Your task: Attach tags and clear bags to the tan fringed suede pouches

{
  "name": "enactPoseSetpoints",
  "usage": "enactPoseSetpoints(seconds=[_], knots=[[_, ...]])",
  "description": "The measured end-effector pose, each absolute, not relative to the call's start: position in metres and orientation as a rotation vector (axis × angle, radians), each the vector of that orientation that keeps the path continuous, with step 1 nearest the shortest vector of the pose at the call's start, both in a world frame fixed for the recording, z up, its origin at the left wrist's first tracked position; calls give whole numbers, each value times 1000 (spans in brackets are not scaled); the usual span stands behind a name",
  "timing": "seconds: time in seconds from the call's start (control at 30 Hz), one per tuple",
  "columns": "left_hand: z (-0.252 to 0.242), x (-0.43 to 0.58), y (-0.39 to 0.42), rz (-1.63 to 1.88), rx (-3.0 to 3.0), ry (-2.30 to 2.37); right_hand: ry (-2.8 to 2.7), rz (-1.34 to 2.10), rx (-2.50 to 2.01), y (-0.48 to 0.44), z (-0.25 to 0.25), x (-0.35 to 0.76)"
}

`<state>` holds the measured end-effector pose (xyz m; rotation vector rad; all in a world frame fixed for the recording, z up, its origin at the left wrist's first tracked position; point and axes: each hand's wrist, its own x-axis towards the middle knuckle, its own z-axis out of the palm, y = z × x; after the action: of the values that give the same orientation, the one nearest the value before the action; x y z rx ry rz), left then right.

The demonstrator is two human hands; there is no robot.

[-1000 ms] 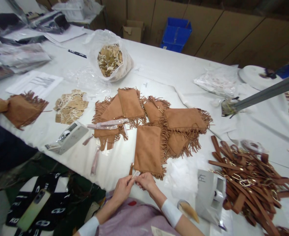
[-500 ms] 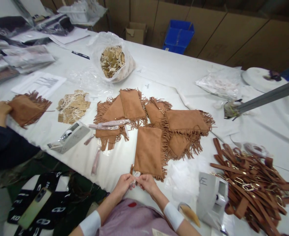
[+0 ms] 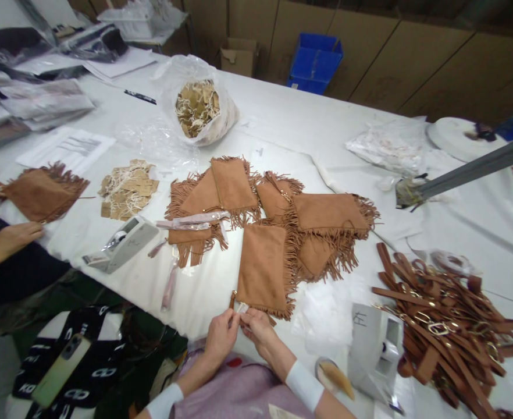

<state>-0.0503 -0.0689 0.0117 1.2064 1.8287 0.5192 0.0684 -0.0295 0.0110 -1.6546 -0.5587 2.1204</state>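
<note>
A brown suede pouch with fringed edges [image 3: 263, 267] lies flat on the table in front of me. At its lower left corner hangs a brown zipper pull [image 3: 232, 298]. Just below that corner, my left hand [image 3: 221, 334] is closed in a pinch beside the zipper pull. My right hand [image 3: 260, 330] is also closed, its fingertips meeting the left ones. Between them shows a small whitish, see-through piece [image 3: 242, 308], too small to name. Several more fringed pouches [image 3: 234, 183] lie beyond, some overlapping.
Tape dispensers [image 3: 128, 241] stand left and right. Brown leather straps [image 3: 440, 326] are heaped at right. Paper tags [image 3: 128, 189] lie left of the pouches; a plastic bag [image 3: 228, 119] holds more. At far left, a co-worker's hands [image 3: 14, 241] handle another pouch.
My hands have shifted slightly and turned, still pinched together at the pouch's lower corner. The co-worker's second hand has come into view, and their pouch has moved a little left.
</note>
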Motion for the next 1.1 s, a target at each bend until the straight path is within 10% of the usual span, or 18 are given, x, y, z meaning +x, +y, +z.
enactPoseSetpoints(seconds=[0.67,1.1], knots=[[22,-50,-62,632,243,1093,-201,2306,-1434,-19,9,56],[-5,-63,-24,624,848,1383,-35,2173,-1490,-5,4,69]])
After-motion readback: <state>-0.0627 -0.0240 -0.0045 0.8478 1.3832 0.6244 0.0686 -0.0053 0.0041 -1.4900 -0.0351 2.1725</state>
